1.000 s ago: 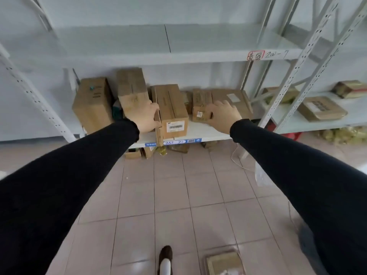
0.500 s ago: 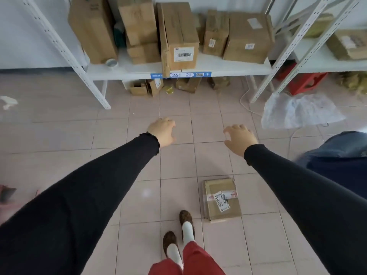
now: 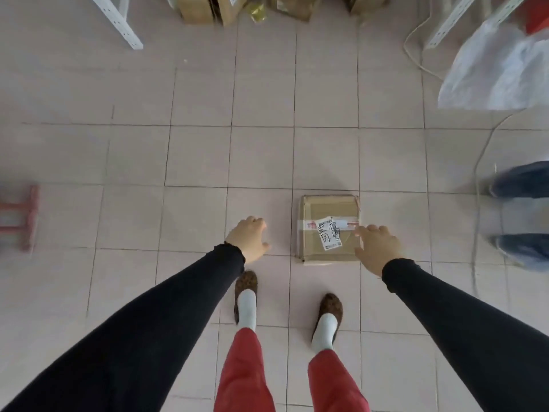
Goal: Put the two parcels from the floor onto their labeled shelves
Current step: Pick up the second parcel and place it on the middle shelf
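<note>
Down on the pale pink tiled floor [image 3: 190, 150] lay the flat brown cardboard parcel [image 3: 328, 209], sealed with clear tape and bearing a white label with black handwriting [image 3: 329, 233], just ahead of the person's right foot. The right hand [image 3: 377, 248] was right there at the parcel's right edge, fingers spread and loose, gripping nothing; its fingertips overlapped the taped edge, though whether they actually touched it was hard to judge. The left hand [image 3: 249, 237] hung over bare tile to the parcel's left, clearly apart from it, fingers curled loosely and empty too.

Around the action: brown patterned slippers [image 3: 246, 285] with white socks and red trousers [image 3: 245, 370] stood close below the parcel. Nothing lay between the hands and the parcel. At the top edge sat a cluster of small brown cardboard boxes [image 3: 208, 8], cut off by the frame, between white perforated metal shelf legs [image 3: 118, 20]. A crumpled translucent white plastic sheet [image 3: 499, 69] filled the upper right, with a thin pale cable [image 3: 414, 52] trailing beside it. Far left, a red frame-like object [image 3: 22, 217] was blurred and cropped; far right, blue shapes [image 3: 523, 215] were smeared beyond recognition. The label's writing was not legible.
</note>
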Action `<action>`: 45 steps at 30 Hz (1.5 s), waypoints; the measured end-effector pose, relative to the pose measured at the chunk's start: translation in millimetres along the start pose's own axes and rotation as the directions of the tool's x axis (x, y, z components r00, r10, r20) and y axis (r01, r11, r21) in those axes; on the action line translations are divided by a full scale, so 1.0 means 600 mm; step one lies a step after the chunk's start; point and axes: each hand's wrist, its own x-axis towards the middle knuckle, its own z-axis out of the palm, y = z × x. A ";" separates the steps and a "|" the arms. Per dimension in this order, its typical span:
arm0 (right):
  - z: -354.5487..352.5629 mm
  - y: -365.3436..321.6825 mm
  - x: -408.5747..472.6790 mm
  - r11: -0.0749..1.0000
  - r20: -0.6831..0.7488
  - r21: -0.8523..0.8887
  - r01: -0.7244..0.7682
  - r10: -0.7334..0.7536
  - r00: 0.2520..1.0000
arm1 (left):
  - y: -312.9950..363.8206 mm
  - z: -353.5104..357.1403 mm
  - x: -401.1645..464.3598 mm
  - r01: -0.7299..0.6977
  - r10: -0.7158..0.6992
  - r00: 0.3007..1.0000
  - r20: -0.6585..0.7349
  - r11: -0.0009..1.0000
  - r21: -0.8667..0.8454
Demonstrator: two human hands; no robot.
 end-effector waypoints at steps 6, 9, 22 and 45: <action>0.191 0.150 0.077 0.995 0.048 0.009 -0.096 0.095 0.994 | 0.009 0.236 0.120 0.107 -0.089 0.988 0.123 0.983 -0.152; 0.278 0.212 0.130 0.983 0.073 0.048 -0.177 0.173 0.982 | 0.005 0.317 0.197 0.138 -0.109 0.983 0.149 0.970 -0.200; 0.504 0.345 0.390 0.968 0.060 0.003 -0.249 0.248 0.967 | -0.018 0.492 0.518 0.263 -0.188 0.964 0.188 0.776 -0.574; -0.107 0.112 0.086 0.980 -0.090 0.197 0.015 0.003 0.996 | 0.119 -0.079 0.089 0.055 -0.115 0.993 -0.002 0.498 -0.866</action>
